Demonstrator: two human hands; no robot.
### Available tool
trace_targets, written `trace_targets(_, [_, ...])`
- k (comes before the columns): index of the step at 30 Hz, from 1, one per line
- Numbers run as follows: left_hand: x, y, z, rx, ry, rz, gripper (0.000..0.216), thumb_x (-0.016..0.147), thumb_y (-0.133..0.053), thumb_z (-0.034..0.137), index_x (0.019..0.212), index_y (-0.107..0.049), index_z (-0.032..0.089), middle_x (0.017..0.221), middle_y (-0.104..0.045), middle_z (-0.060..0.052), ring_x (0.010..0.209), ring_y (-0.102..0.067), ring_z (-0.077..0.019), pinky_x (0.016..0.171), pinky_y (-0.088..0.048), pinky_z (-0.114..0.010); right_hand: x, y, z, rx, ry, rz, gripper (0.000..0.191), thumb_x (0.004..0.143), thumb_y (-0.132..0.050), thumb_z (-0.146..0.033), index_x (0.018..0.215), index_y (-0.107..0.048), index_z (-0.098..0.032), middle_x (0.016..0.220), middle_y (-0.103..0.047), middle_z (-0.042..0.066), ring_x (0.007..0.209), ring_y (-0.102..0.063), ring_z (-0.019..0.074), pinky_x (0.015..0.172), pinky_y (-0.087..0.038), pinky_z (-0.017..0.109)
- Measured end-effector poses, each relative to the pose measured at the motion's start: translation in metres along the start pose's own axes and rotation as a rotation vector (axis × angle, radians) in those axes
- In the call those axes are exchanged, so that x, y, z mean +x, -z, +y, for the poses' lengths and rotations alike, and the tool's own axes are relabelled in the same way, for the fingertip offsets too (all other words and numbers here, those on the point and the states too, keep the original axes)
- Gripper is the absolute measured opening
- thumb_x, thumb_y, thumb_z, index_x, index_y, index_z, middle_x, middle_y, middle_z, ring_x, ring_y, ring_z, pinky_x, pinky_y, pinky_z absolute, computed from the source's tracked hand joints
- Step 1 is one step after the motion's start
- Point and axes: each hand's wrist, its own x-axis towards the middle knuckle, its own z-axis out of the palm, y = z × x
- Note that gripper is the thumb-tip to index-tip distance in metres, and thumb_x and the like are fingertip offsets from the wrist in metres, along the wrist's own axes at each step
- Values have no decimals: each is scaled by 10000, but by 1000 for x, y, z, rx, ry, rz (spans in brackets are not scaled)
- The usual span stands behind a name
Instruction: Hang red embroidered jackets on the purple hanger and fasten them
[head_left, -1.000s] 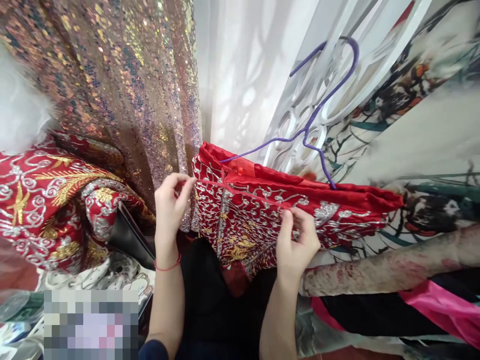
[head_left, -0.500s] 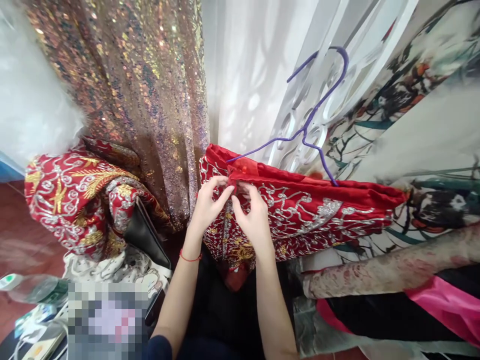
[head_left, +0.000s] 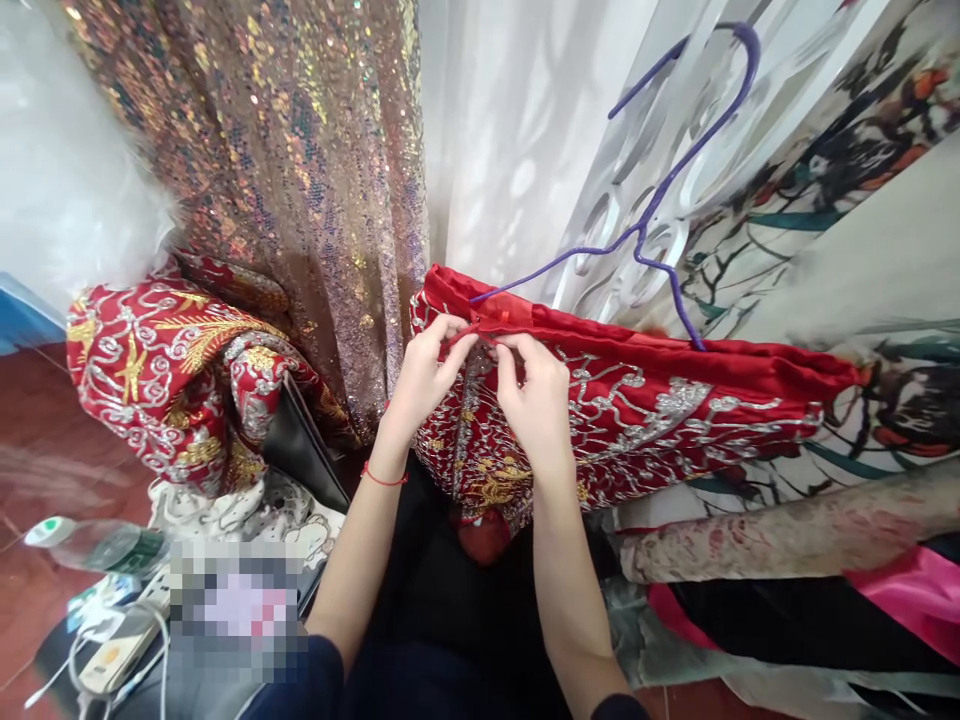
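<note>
A red skirt-like garment (head_left: pixel 645 420) with silver and gold embroidery spreads before me, its red satin waistband running to the right. My left hand (head_left: pixel 433 365) pinches the waistband near its left end. Close beside it, my right hand (head_left: pixel 534 390) pinches the same band, thumb and fingers together on the fabric. Small details between the fingertips are too fine to make out. A purple hanger (head_left: pixel 637 225) reaches into the waist opening, its hook free above.
Sequinned cloth (head_left: pixel 300 150) hangs at left behind a red embroidered garment (head_left: pixel 165 370). Lower left are a plastic bottle (head_left: pixel 97 545), a power strip (head_left: pixel 112 655) and cables. A white lattice panel (head_left: pixel 600 200) stands behind the hanger; a fabric roll (head_left: pixel 750 535) lies at right.
My hands have moved slightly apart along the waistband, the right one shifting right. The view has shifted, so hanger and garment sit a little higher and farther right.
</note>
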Motion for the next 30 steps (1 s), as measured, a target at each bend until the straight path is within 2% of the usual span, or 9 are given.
trace_targets(4, [1, 3, 3, 17, 26, 64, 167, 984, -546, 346, 943, -574, 186, 760, -591, 26, 598, -466, -84, 612, -383, -217, 1, 2, -1, 5, 16, 48, 197, 989, -435, -258, 906, -608, -215, 897, -702, 60, 837, -654, 191, 825, -508, 323])
trace_targets(7, [0, 8, 9, -31, 23, -21, 209, 977, -556, 385, 942, -585, 181, 758, -571, 27, 564, -408, -77, 565, -354, -218, 0, -5, 1, 41, -4, 28, 189, 981, -424, -247, 922, -600, -212, 896, -689, 57, 826, -647, 184, 808, -503, 314])
trace_targets(11, [1, 16, 8, -27, -48, -116, 231, 1004, -502, 354, 929, -619, 170, 803, -625, -11, 654, -500, -101, 621, -406, -227, -6, -15, 3, 82, -118, 24, 202, 975, -481, -326, 934, -634, -202, 743, -617, 4, 691, -571, 156, 738, -475, 288])
trace_targets(14, [10, 21, 1, 20, -39, -29, 226, 1007, -495, 315, 913, -638, 167, 839, -665, -32, 715, -550, -117, 695, -441, -244, -7, -13, 5, 137, -176, 19, 285, 974, -528, -424, 903, -683, -196, 650, -555, -27, 618, -498, 132, 682, -442, 266])
trace_targets(18, [26, 22, -7, 82, 14, 154, 225, 987, -522, 306, 856, -643, 170, 805, -664, -28, 721, -563, -126, 707, -448, -254, 1, -2, 9, 96, -138, 161, 312, 984, -516, -410, 876, -710, -192, 763, -652, 14, 659, -537, 136, 681, -441, 263])
trace_targets(21, [30, 22, -12, 56, 46, 198, 208, 959, -550, 301, 831, -656, 176, 784, -657, -23, 701, -556, -126, 682, -444, -257, 6, 3, 11, 66, -101, 195, 295, 975, -528, -379, 867, -722, -184, 833, -697, 34, 673, -561, 137, 682, -440, 263])
trace_targets(24, [23, 28, -19, -105, 55, 208, 145, 922, -558, 263, 909, -691, 207, 782, -644, -8, 658, -525, -118, 653, -436, -261, 9, 7, 13, 24, -146, 197, 332, 983, -507, -376, 839, -729, -176, 679, -639, 3, 569, -488, 120, 633, -406, 261])
trace_targets(27, [12, 40, -25, -77, 0, 96, 199, 870, -554, 202, 776, -728, 226, 728, -612, -4, 688, -518, -135, 700, -436, -289, 13, 17, 17, -48, -163, 94, 296, 954, -556, -353, 818, -748, -173, 600, -596, -13, 539, -465, 115, 632, -391, 265])
trace_targets(30, [6, 44, -24, 203, 6, 170, 181, 825, -634, 197, 706, -763, 241, 634, -526, 12, 678, -463, -138, 709, -398, -302, 17, 28, 21, -42, -129, -261, 150, 870, -648, -260, 855, -784, -199, 662, -664, -11, 578, -528, 121, 645, -402, 264])
